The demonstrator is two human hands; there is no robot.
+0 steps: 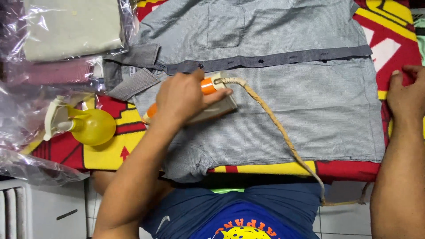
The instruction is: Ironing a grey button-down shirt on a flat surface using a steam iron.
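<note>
A grey checked shirt (310, 110) lies spread flat on a red and yellow patterned cover (394, 44), collar to the left. My left hand (181, 99) grips the orange handle of an iron (217, 108) that rests on the shirt near the collar (133, 84). A braided tan cord (283, 132) runs from the iron across the shirt and hangs off the near edge. My right hand (405, 95) lies flat on the cover at the shirt's right hem, fingers together, holding nothing.
A yellow spray bottle (88, 126) with a white trigger lies left of the shirt. Folded clothes in clear plastic bags (66, 31) are stacked at the far left. A white cabinet (48, 212) and tiled floor show below the near edge.
</note>
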